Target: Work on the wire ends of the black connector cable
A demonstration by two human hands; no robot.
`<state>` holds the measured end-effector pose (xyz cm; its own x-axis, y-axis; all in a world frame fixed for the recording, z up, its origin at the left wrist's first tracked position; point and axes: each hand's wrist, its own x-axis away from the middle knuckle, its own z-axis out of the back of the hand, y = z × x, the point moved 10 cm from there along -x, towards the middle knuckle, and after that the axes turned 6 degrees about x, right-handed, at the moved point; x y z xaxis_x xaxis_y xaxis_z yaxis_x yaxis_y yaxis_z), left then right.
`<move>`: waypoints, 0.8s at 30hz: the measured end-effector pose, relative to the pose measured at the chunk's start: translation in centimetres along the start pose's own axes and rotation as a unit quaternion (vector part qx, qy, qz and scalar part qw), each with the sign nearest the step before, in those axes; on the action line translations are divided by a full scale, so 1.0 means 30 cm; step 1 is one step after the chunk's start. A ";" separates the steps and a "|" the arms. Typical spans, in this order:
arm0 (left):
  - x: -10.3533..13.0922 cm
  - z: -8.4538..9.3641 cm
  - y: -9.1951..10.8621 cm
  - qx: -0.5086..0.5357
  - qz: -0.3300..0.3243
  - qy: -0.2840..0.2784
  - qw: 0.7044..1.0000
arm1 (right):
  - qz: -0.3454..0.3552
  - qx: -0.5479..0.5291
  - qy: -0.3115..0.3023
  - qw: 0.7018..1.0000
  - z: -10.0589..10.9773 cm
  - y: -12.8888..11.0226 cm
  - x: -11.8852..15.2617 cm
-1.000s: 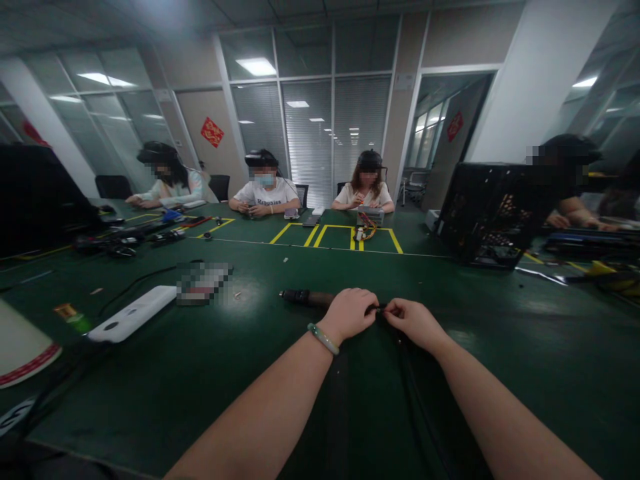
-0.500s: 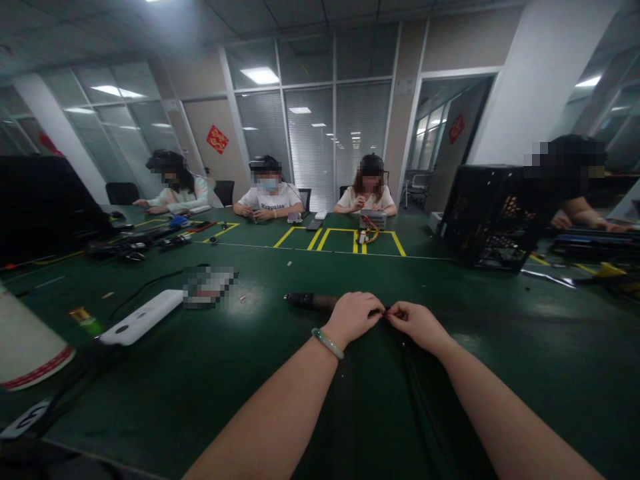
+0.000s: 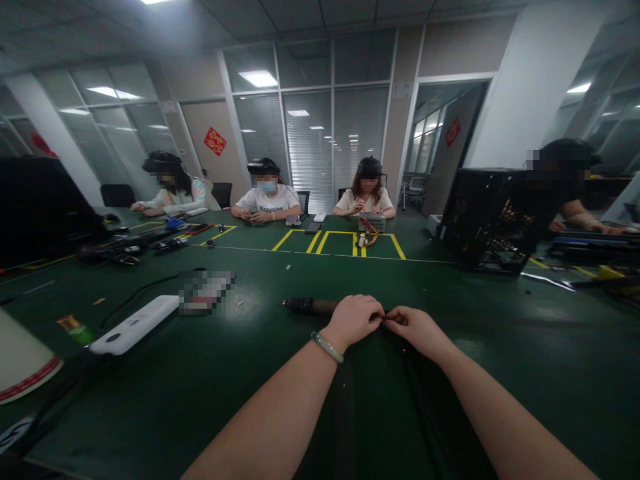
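Observation:
My left hand (image 3: 354, 318), with a jade-coloured bangle at the wrist, is closed over the right end of a dark cylindrical tool (image 3: 306, 305). The tool lies on its side, and its narrow metal tip points left. Fingertips of my right hand (image 3: 417, 328) are pinched together against the left hand's fingers, at the tool's covered end. From beneath the right hand a black cable (image 3: 417, 383) runs down toward me. The pinch seems to hold the cable's end, but the exact join between cable and tool is hidden by the fingers.
On the green table (image 3: 260, 393) a white power strip (image 3: 135, 325) and a blurred flat object (image 3: 207, 291) lie left, near a paper cup (image 3: 23, 363). A black computer case (image 3: 483, 220) stands right. Several people in headgear sit around the far side.
The view has shifted slightly, so the things on the left appear a little further left. Both hands keep their place at the tool's end, with small finger movements.

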<state>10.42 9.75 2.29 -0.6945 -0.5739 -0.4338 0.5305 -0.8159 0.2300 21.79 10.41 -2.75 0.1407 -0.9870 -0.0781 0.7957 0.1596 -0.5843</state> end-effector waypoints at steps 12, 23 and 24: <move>0.010 0.015 -0.025 0.009 -0.007 0.002 1.000 | -0.022 0.006 -0.004 1.000 -0.005 -0.027 0.021; 0.019 0.010 -0.053 0.007 0.020 0.011 1.000 | -0.017 -0.003 0.014 1.000 -0.010 -0.021 0.004; 0.018 0.009 -0.055 0.007 0.020 0.011 1.000 | -0.019 -0.002 0.017 1.000 -0.009 -0.020 0.004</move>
<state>9.04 10.75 1.90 -0.6620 -0.6043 -0.4433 0.5502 -0.7935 0.2600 21.16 10.18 -2.63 0.0905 -0.9924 -0.0829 0.7974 0.1221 -0.5910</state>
